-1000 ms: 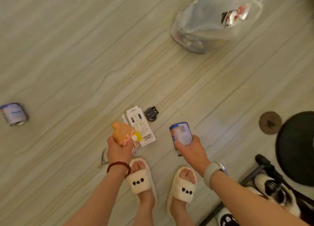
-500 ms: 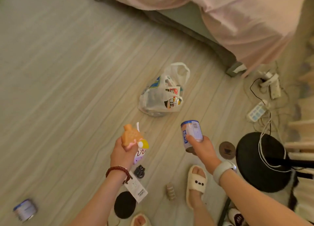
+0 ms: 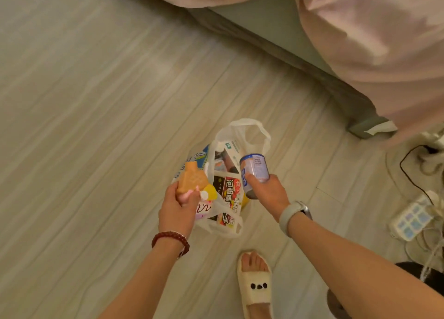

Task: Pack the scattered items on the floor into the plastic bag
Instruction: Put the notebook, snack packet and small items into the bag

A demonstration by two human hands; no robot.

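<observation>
Landmark: the plastic bag sits on the floor, already part-filled with printed packets, its handle loops standing open.
Left hand: above the bag's near-left edge, fingers wrapped round an orange biscuit-shaped toy with a yellow-and-pink packet pinned beneath it.
Right hand: over the bag's right side, fingers closed on a blue-labelled can, tilted.
Risk, mouth: the opening looks narrow and limp; a release from here could hit the rim and roll onto the floor.
Risk, double hold: the left hand's two things may slip apart.
Risk, weight: the can could crush soft packets.
Hidden: the bag's depth and free room; the packet's full shape.
Cut off: other scattered items, if any, lie outside the view.
</observation>
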